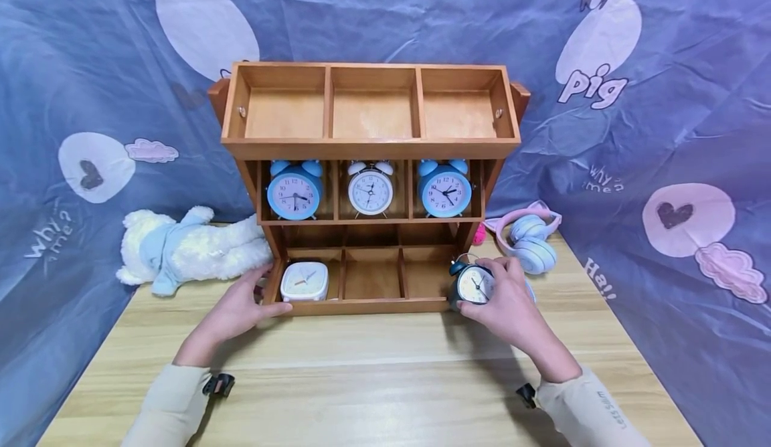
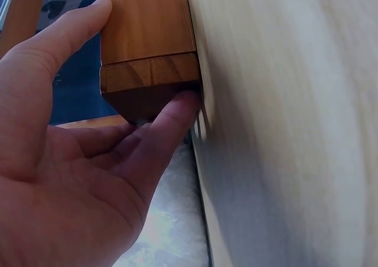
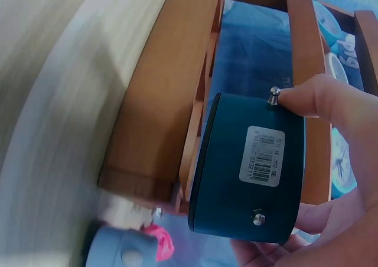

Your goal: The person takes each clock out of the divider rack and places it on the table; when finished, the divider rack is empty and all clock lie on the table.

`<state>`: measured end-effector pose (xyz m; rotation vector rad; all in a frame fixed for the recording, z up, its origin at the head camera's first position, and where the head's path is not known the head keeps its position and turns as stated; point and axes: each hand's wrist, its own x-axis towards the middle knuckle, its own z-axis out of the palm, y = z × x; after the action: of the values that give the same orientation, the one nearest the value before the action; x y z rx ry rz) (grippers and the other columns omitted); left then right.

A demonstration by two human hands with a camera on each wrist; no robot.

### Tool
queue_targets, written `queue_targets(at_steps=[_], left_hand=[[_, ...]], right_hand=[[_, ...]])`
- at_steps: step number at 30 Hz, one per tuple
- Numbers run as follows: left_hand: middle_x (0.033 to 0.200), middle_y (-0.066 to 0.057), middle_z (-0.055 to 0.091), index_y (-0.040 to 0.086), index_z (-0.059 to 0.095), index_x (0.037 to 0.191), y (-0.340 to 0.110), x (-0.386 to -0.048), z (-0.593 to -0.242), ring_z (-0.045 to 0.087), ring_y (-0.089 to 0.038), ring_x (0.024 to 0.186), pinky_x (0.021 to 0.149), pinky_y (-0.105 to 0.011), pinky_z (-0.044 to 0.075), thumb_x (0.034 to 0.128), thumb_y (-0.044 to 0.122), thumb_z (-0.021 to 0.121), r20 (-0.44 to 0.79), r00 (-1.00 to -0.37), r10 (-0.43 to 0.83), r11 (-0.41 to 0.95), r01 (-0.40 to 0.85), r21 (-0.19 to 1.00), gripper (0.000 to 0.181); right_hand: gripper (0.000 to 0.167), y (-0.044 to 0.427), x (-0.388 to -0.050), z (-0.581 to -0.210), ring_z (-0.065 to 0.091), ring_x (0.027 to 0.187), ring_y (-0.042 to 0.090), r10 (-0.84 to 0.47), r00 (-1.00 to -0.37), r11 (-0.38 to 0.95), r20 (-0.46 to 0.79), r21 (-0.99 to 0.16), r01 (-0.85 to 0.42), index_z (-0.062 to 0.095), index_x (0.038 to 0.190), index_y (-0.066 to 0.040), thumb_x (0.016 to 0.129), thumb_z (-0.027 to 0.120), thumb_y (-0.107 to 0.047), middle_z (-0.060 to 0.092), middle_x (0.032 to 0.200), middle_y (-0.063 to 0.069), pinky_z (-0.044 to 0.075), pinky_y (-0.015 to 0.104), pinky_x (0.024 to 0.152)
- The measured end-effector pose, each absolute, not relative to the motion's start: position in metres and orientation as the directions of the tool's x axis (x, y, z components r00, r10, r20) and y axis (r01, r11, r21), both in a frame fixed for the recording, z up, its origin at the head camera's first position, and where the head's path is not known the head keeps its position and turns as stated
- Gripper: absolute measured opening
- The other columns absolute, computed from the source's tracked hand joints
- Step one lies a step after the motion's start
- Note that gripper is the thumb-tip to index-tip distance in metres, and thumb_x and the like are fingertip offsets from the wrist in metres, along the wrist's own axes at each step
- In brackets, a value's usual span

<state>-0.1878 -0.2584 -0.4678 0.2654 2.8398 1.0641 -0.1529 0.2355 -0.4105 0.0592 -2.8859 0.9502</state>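
While the left hand (image 1: 241,305) holds the left end of the bottom tray (image 1: 367,307), the right hand (image 1: 510,303) grips a dark teal twin-bell alarm clock (image 1: 474,285) at the tray's right front corner. Clock directions apply to the head view, with the wooden rack (image 1: 361,221) as dial centre.

Left hand, 8 o'clock: thumb at the front rail, fingers bent around the outer end. Right hand, 4 o'clock: thumb and fingers closed on the clock case. On the case, a barcode label (image 3: 263,156) sits between two metal feet (image 3: 258,218); the thumb tip lies at one foot. Contact between clock and tray cannot be determined.

Adjacent items: a white square alarm clock (image 1: 304,282) occupies the left compartment, 7 o'clock. The middle tier carries a blue twin-bell alarm clock (image 1: 294,194) at 9 o'clock, a white twin-bell alarm clock (image 1: 370,191) at centre and a second blue twin-bell alarm clock (image 1: 446,193) at 3 o'clock.

Obstructions: the middle tier and the top tray (image 1: 370,150), 12 o'clock, stand above the bottom tray. Cat-ear headphones (image 1: 533,249) lie just beyond the right hand, between 3 and 4 o'clock; a partly hidden pink object (image 1: 479,234) sits between them and the rack. A white plush toy (image 1: 207,251) lies at 8 o'clock, beyond the left hand, legs towards the rack.
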Motion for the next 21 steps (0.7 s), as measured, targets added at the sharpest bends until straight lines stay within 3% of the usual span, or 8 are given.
queue_targets(at_steps=[6,21], left_hand=[[0.169,-0.038,0.043,-0.011,0.034,0.169,-0.261,-0.188,-0.467,0.065,-0.051,0.134,0.111,-0.065,0.056,0.0951,0.046,0.090,-0.033,-0.979,0.202,0.739,0.131,0.661,0.110],[0.168,-0.034,0.047,-0.008,0.034,0.170,-0.263,-0.190,-0.468,0.069,-0.044,0.127,0.103,-0.057,0.060,0.0967,0.042,0.090,-0.022,-0.972,0.236,0.717,0.159,0.679,0.105]], right_hand=[[0.088,0.249,-0.156,-0.410,0.048,0.129,0.044,-0.012,-0.993,0.801,0.116,-0.593,-0.079,0.056,0.153,0.004,0.080,0.096,-0.026,0.043,0.145,0.029,0.050,0.060,0.105],[0.089,0.283,-0.160,-0.410,0.054,0.122,0.046,-0.007,-0.989,0.816,0.147,-0.571,-0.090,0.058,0.152,0.005,0.078,0.098,-0.024,0.044,0.142,0.032,0.048,0.055,0.099]])
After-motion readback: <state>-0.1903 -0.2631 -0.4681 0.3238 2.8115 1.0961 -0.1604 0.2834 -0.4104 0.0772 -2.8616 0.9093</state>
